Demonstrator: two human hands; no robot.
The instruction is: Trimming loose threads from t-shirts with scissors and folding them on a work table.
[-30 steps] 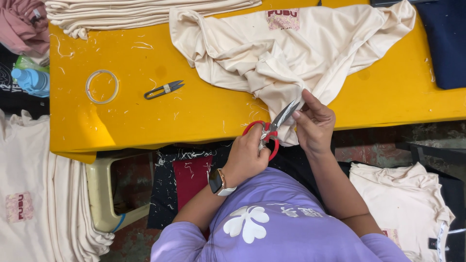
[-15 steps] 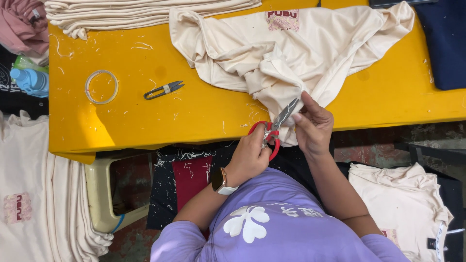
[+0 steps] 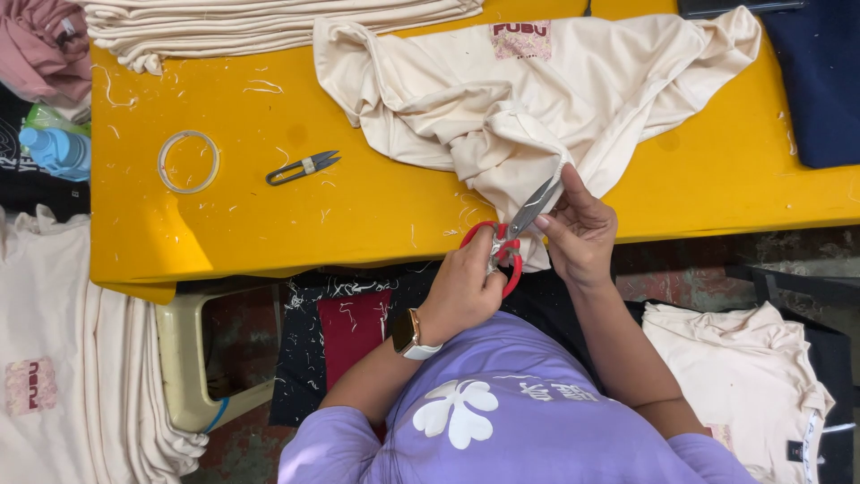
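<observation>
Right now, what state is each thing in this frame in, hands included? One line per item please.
Red-handled scissors: blades slightly apart, at the cloth's edge.
Left hand: closed around the scissor handles.
Right hand: pinching the cloth's edge.
Cream shirt: crumpled, spread over the table.
Thread snips: lying free, unheld.
Tape ring: flat on the yellow table.
Folded cream stack: neatly piled.

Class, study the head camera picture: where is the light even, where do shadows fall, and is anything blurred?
Head view: bright, even light on the yellow table; soft shadows in the cream shirt folds and darkness beneath the table edge; the red-handled scissors, left hand and right hand look sharp.
</observation>
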